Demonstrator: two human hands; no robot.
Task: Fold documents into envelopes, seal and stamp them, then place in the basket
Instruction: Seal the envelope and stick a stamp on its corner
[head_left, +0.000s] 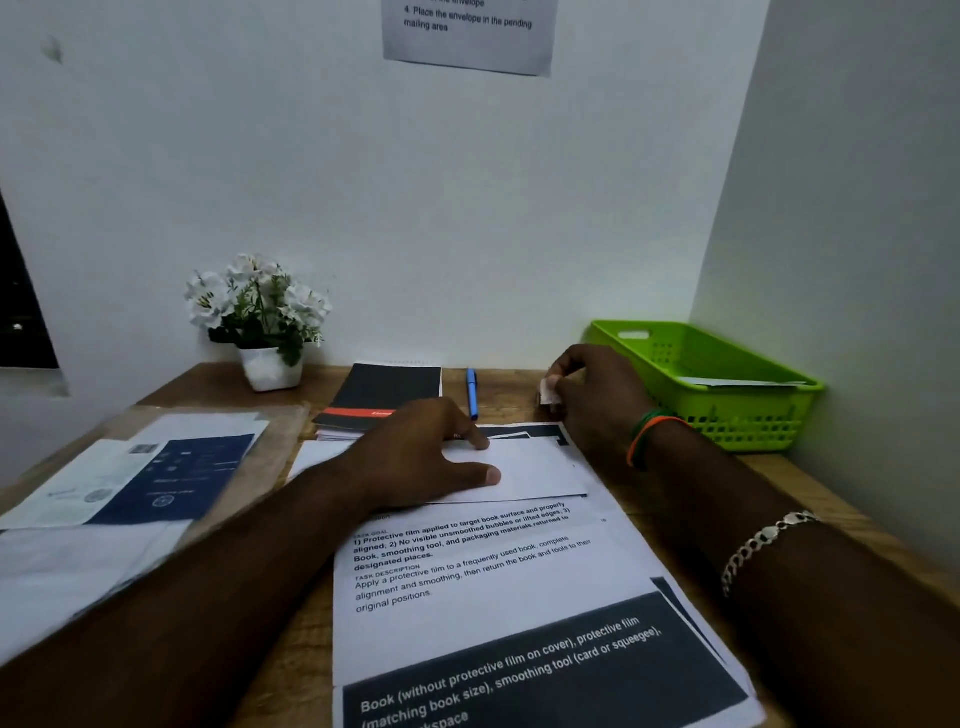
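Your left hand (431, 457) presses spread fingers on the white envelope (524, 467), mid-desk atop the printed sheets (493, 582). Your right hand (592, 395) pinches a small white piece (546, 391), perhaps a stamp, near the green basket (753, 415). Light, flimsy paper; hold edges. The basket's contents are barely visible.

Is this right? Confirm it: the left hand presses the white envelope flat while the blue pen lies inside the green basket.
Not quite. In the head view the blue pen lies on the desk beside the black booklet, outside the green basket. The left hand does press the white envelope.
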